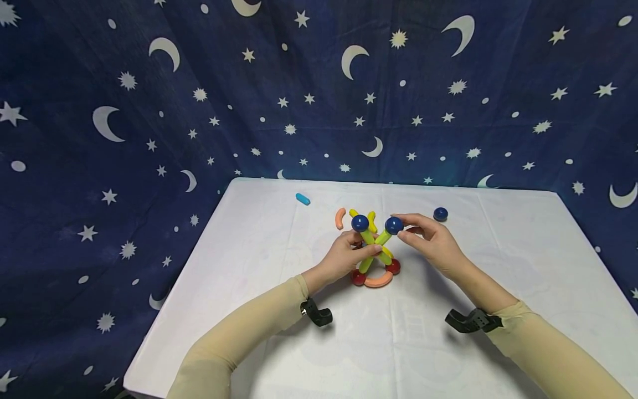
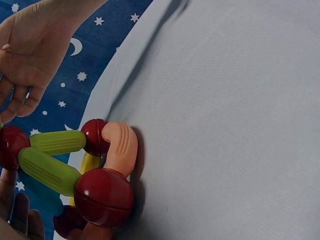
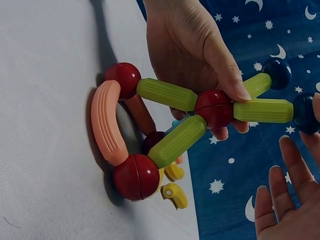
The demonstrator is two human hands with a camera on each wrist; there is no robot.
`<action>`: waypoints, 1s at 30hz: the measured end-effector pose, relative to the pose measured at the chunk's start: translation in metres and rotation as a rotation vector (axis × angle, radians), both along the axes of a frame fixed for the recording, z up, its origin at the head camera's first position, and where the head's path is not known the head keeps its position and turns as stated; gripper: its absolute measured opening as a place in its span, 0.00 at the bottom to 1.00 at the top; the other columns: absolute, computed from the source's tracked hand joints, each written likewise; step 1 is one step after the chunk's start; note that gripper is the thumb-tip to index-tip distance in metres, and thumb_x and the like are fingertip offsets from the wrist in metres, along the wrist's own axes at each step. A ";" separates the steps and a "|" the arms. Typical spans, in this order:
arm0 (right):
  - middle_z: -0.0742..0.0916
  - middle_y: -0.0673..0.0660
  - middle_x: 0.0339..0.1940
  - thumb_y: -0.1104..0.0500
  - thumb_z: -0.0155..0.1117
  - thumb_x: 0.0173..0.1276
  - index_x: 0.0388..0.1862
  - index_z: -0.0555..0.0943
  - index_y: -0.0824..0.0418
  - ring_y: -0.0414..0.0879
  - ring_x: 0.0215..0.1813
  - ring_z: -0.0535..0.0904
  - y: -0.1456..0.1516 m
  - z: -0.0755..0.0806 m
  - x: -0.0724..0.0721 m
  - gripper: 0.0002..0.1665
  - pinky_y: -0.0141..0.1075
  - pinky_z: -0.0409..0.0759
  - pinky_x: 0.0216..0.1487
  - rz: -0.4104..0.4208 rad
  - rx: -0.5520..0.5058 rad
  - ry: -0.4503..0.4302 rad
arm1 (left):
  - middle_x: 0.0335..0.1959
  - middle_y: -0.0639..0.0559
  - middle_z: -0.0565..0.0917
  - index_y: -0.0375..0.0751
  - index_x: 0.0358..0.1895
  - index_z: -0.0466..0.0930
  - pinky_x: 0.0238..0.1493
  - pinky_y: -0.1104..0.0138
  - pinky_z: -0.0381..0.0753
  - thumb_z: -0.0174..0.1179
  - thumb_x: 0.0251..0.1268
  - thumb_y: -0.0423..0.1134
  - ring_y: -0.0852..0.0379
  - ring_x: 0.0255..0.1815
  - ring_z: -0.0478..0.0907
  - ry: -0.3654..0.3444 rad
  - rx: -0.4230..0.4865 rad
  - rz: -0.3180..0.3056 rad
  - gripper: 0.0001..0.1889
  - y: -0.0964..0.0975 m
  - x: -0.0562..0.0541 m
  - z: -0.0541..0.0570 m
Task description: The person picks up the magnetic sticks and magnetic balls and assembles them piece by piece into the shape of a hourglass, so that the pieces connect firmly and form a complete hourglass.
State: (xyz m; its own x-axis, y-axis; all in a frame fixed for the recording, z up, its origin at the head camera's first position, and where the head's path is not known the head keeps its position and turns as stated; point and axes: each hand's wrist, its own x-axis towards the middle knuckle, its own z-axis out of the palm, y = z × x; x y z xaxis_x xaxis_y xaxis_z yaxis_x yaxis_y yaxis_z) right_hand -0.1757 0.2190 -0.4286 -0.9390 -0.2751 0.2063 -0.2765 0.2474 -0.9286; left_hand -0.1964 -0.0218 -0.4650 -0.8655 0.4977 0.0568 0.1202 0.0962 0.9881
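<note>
A ball-and-stick magnetic toy structure stands on the white table. Its base has red balls (image 3: 136, 176) joined by a curved orange stick (image 1: 379, 280), and lime-green sticks (image 3: 166, 94) slope from there to a central red ball (image 3: 215, 109). Two more lime sticks rise from it, each topped by a dark blue ball, the left one (image 1: 360, 223) free of any fingers. My left hand (image 1: 346, 256) grips the structure around its centre, thumb across a lime stick. Between thumb and fingertips, my right hand (image 1: 432, 244) pinches the right blue ball (image 1: 394, 225).
On the white table (image 1: 498, 249) lie a loose dark blue ball (image 1: 441, 214), a light blue stick (image 1: 303, 199) and a curved orange stick (image 1: 340, 218). Yellow pieces (image 1: 372, 220) sit just behind the structure. A starry curtain (image 1: 319, 83) hangs beyond the far edge.
</note>
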 end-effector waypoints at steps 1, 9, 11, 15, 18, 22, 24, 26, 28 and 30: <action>0.82 0.52 0.62 0.59 0.65 0.76 0.68 0.79 0.60 0.55 0.59 0.76 0.000 0.000 0.000 0.23 0.33 0.78 0.53 0.000 0.003 0.000 | 0.44 0.49 0.86 0.35 0.56 0.83 0.49 0.68 0.77 0.64 0.73 0.34 0.41 0.55 0.80 -0.004 0.000 0.000 0.13 0.000 0.000 0.001; 0.81 0.52 0.64 0.59 0.65 0.76 0.69 0.78 0.59 0.52 0.59 0.75 0.000 0.001 0.000 0.25 0.32 0.78 0.53 -0.001 0.007 0.004 | 0.48 0.49 0.84 0.37 0.58 0.82 0.50 0.67 0.78 0.63 0.74 0.36 0.55 0.49 0.81 -0.010 -0.007 0.006 0.14 0.000 0.001 0.000; 0.81 0.52 0.64 0.59 0.65 0.76 0.69 0.78 0.60 0.51 0.59 0.75 0.000 0.001 0.001 0.25 0.32 0.78 0.53 0.001 0.002 0.003 | 0.49 0.50 0.84 0.39 0.58 0.83 0.50 0.67 0.78 0.64 0.73 0.37 0.56 0.50 0.81 -0.006 -0.007 0.008 0.14 0.000 0.000 -0.003; 0.81 0.52 0.64 0.60 0.65 0.75 0.69 0.77 0.62 0.50 0.59 0.75 0.000 0.002 0.001 0.25 0.32 0.78 0.53 0.002 0.002 0.008 | 0.50 0.51 0.84 0.42 0.58 0.83 0.51 0.66 0.78 0.64 0.73 0.39 0.56 0.50 0.81 0.000 -0.004 0.005 0.15 0.000 -0.001 -0.006; 0.81 0.52 0.64 0.60 0.65 0.75 0.69 0.77 0.62 0.48 0.59 0.76 -0.001 0.002 0.001 0.25 0.32 0.78 0.53 -0.001 0.007 0.013 | 0.50 0.51 0.83 0.42 0.58 0.83 0.52 0.65 0.79 0.65 0.73 0.41 0.57 0.50 0.82 0.006 -0.001 0.001 0.15 -0.001 -0.001 -0.006; 0.82 0.52 0.63 0.61 0.66 0.75 0.69 0.78 0.62 0.51 0.59 0.76 -0.001 0.003 0.002 0.25 0.31 0.78 0.53 0.004 -0.004 0.015 | 0.50 0.51 0.83 0.43 0.58 0.83 0.52 0.65 0.79 0.65 0.73 0.42 0.57 0.50 0.82 0.010 -0.004 -0.001 0.15 -0.001 -0.001 -0.006; 0.82 0.52 0.62 0.61 0.66 0.75 0.68 0.78 0.62 0.52 0.58 0.77 0.000 0.003 0.002 0.24 0.31 0.78 0.53 0.008 -0.013 0.011 | 0.50 0.51 0.83 0.43 0.58 0.83 0.52 0.65 0.79 0.65 0.73 0.42 0.57 0.50 0.82 0.006 -0.004 -0.001 0.15 -0.001 -0.001 -0.006; 0.82 0.52 0.62 0.62 0.66 0.74 0.67 0.79 0.62 0.53 0.59 0.77 0.000 0.003 0.002 0.24 0.31 0.78 0.53 0.012 -0.021 0.008 | 0.50 0.51 0.83 0.43 0.58 0.83 0.52 0.65 0.79 0.65 0.73 0.42 0.57 0.50 0.82 0.000 -0.004 0.001 0.15 -0.001 -0.001 -0.006; 0.83 0.52 0.62 0.62 0.66 0.74 0.66 0.79 0.62 0.53 0.59 0.77 0.000 0.002 0.002 0.23 0.31 0.78 0.53 0.016 -0.029 0.007 | 0.50 0.51 0.83 0.43 0.58 0.83 0.52 0.66 0.79 0.65 0.73 0.41 0.56 0.51 0.82 -0.004 -0.003 0.001 0.15 -0.001 -0.001 -0.007; 0.83 0.52 0.62 0.62 0.66 0.74 0.66 0.79 0.62 0.51 0.59 0.77 0.001 0.000 0.002 0.22 0.31 0.78 0.52 0.019 -0.034 0.008 | 0.50 0.51 0.83 0.42 0.58 0.83 0.51 0.66 0.79 0.65 0.73 0.41 0.55 0.51 0.81 -0.007 -0.004 0.002 0.15 -0.001 -0.001 -0.007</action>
State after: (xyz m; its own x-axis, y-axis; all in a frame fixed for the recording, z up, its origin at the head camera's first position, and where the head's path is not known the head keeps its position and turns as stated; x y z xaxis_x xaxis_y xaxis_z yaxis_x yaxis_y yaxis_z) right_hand -0.1741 0.2196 -0.4282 -0.9319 -0.2860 0.2230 -0.2881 0.2102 -0.9343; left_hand -0.1978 -0.0229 -0.4716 -0.8668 0.4963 0.0486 0.1129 0.1004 0.9885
